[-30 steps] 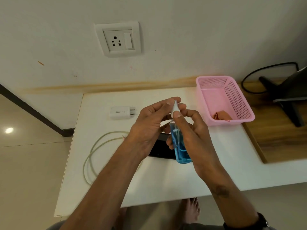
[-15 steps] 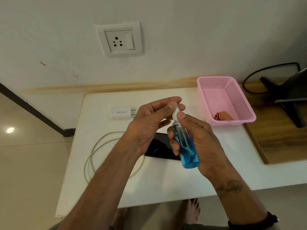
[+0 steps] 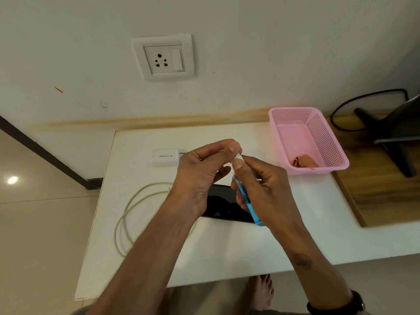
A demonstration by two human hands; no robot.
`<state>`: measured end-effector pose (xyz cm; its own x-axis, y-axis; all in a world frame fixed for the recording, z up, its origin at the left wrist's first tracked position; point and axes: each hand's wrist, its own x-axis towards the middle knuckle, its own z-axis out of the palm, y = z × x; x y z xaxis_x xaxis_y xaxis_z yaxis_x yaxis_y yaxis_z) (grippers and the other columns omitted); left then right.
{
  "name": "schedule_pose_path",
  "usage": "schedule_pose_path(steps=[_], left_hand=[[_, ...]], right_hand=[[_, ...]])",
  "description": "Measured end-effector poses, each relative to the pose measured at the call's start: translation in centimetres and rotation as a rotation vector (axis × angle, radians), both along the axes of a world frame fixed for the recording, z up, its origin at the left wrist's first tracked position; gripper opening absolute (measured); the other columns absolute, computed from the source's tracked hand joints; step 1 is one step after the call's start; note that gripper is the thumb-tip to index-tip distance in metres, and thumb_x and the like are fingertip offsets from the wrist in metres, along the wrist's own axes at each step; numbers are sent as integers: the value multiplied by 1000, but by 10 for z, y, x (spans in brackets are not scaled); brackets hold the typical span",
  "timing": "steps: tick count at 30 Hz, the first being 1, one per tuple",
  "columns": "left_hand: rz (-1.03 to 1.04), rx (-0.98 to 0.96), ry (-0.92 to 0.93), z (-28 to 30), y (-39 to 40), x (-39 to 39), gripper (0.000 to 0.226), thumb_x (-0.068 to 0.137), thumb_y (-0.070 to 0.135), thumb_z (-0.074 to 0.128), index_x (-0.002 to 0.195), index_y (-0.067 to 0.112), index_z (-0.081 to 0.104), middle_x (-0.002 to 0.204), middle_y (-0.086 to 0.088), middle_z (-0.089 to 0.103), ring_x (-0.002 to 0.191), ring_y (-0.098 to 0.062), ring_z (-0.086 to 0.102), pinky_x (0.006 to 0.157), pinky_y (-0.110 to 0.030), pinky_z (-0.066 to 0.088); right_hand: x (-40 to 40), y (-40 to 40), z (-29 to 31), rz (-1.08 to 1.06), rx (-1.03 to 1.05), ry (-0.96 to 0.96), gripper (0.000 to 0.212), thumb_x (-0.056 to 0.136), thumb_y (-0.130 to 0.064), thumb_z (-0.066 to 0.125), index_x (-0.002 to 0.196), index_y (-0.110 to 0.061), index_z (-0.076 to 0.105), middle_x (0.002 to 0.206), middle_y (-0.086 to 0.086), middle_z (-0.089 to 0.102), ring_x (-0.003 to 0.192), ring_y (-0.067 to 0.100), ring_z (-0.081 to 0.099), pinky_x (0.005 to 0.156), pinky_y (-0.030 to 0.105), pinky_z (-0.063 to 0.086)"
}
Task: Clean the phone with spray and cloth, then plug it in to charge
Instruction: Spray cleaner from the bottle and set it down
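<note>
My right hand (image 3: 263,189) is wrapped around a small spray bottle (image 3: 250,206) of blue liquid, tilted above the table. My left hand (image 3: 202,173) pinches the bottle's white cap (image 3: 238,156) between thumb and fingers. A black phone (image 3: 225,206) lies flat on the white table (image 3: 227,251) under both hands, partly hidden by them. An orange cloth (image 3: 303,161) sits in the pink basket (image 3: 327,142). A white charger plug (image 3: 165,156) lies at the back left, with a pale cable (image 3: 127,214) coiled nearby. The wall socket (image 3: 162,57) is above.
A wooden desk (image 3: 381,192) adjoins the table on the right, with a black monitor stand (image 3: 393,142) and a black cord (image 3: 354,103). The table's left edge drops to a tiled floor. My bare foot (image 3: 261,292) shows below the front edge.
The bottle has tilted further, its base swinging toward me and right. My left fingers stay on the cap, which now sits slightly higher; more of the phone is uncovered.
</note>
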<state>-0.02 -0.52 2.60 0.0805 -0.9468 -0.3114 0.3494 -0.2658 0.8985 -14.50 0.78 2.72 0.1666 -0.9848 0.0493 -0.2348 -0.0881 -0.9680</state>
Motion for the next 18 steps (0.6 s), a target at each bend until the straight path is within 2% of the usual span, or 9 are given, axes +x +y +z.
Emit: schedule_pose_path(steps=[2, 5, 7, 10, 11, 14, 18], left_hand=[[-8, 21, 64, -1, 0, 1, 13, 87, 21, 81, 97, 15, 85, 104, -3, 81, 65, 2, 67, 81, -24, 60], [-10, 39, 108, -1, -1, 3, 9, 87, 18, 80, 94, 15, 85, 102, -5, 82, 58, 2, 66, 70, -17, 60], [3, 17, 83, 0, -1, 2, 12, 87, 18, 81, 98, 14, 84, 102, -5, 82, 63, 0, 70, 72, -18, 60], [66, -64, -110, 0, -1, -3, 23, 84, 22, 84, 104, 11, 82, 98, -3, 82, 89, -13, 79, 80, -25, 63], [91, -80, -145, 1, -1, -5, 25, 83, 22, 85, 104, 11, 82, 96, -2, 82, 92, -17, 79, 82, -27, 64], [125, -82, -167, 2, 0, -7, 25, 82, 21, 86, 103, 10, 82, 94, -2, 83, 92, -18, 79, 82, -29, 64], [59, -17, -72, 2, 1, -3, 20, 87, 20, 82, 104, 11, 82, 101, -3, 82, 91, -11, 77, 76, -21, 61]], right_hand=[[-2, -1, 1, 25, 10, 14, 24, 102, -44, 56, 82, -40, 67, 71, 0, 67, 52, 21, 65, 51, 26, 59], [-5, -4, 2, 53, -6, 34, 29, 103, -41, 55, 78, -33, 66, 68, 0, 65, 47, 15, 61, 49, 24, 56], [-5, -4, 2, 53, -8, 35, 27, 103, -40, 55, 79, -36, 67, 69, 1, 66, 48, 18, 61, 48, 26, 57], [-2, -2, 0, 19, -15, 33, 24, 103, -43, 55, 85, -38, 68, 71, 4, 66, 51, 25, 63, 49, 32, 59], [-1, -1, 0, 7, -22, 36, 23, 103, -44, 54, 85, -38, 68, 71, 4, 66, 52, 25, 64, 50, 31, 59], [0, -2, -1, -1, -29, 45, 23, 104, -44, 54, 87, -37, 69, 71, 5, 66, 52, 24, 64, 50, 29, 58], [-5, -5, 0, 49, -15, 75, 25, 103, -45, 54, 83, -35, 66, 70, 0, 66, 49, 16, 63, 50, 22, 55]])
